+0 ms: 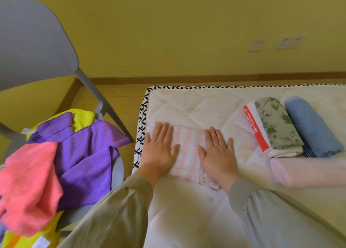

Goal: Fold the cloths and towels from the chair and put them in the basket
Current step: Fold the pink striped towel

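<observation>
Here: left hand (159,151) and right hand (217,155) flat, fingers straight, on your striped towel (187,144), likely creasing the fold; folded cloths (277,125) parked right of it.

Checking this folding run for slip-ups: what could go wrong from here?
The left hand and right hand lie flat on the pink-and-white striped towel, near the left edge of the white quilted mattress; a sideways push might slide it off. The fluffy pink cloth lies at the pile's edge on the grey plastic chair and might slip off.
</observation>
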